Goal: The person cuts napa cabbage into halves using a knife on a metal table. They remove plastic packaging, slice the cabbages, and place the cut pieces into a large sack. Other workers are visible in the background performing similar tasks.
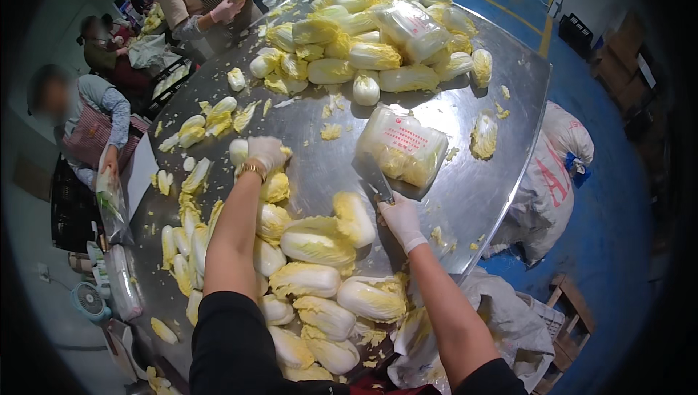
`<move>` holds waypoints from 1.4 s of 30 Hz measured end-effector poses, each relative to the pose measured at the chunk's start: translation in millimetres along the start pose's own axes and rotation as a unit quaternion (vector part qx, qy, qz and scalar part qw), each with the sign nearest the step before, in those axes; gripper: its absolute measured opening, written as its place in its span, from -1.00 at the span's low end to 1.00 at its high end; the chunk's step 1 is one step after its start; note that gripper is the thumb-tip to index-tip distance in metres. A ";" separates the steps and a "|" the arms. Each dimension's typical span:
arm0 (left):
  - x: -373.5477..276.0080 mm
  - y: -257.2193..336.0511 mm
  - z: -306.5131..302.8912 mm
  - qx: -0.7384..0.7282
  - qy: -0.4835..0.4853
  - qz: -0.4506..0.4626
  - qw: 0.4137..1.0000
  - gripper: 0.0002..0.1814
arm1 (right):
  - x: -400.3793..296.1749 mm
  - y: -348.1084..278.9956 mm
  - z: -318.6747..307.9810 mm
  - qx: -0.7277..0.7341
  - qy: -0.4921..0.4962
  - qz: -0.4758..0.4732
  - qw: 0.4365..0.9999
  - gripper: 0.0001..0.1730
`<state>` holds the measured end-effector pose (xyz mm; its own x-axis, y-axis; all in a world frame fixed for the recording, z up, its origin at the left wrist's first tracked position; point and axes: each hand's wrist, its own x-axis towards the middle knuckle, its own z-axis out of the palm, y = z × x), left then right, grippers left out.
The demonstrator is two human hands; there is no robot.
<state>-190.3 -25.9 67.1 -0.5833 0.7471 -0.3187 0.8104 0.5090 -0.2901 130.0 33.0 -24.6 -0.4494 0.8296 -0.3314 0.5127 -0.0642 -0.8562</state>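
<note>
My left hand (pixel 265 153), in a pale glove, is closed over a napa cabbage (pixel 238 152) on the left part of the steel table (pixel 322 168). Most of that cabbage is hidden under the palm. A knife (pixel 376 177) with a broad blade is in my gloved right hand (pixel 401 220), its tip pointing away from me. Just beyond the blade lies a clear printed plastic bag of cabbage (pixel 406 147). Several trimmed napa cabbages (pixel 319 245) lie between my forearms, and loose outer leaves (pixel 188 215) are strewn left of my left arm.
A large heap of napa cabbages (pixel 354 40), with another filled bag (pixel 411 29) on top, covers the table's far end. One co-worker (pixel 218 7) stands at the far left edge; another (pixel 103 117) holds a plastic bag. White sacks (pixel 551 187) stand off the right edge.
</note>
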 end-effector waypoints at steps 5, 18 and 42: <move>-64.0 -21.6 34.5 -0.028 -0.018 -0.010 0.999 -0.59 | -6.3 -9.6 -0.5 -0.076 0.052 -0.092 0.991 -0.65; -82.8 -80.7 97.2 -0.537 0.294 -0.112 0.783 -0.45 | -276.0 -52.9 -128.1 0.102 -0.082 -0.016 0.991 -0.65; -73.4 19.9 64.2 -0.076 0.054 0.073 0.993 -0.31 | -611.5 62.6 -129.5 0.332 0.309 0.211 0.866 -0.69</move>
<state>-134.8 -98.1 26.8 -0.4564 0.8550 -0.2464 0.8896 0.4443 -0.1061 531.7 -406.5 175.8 0.2577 0.7803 -0.5699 -0.0902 -0.5678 -0.8182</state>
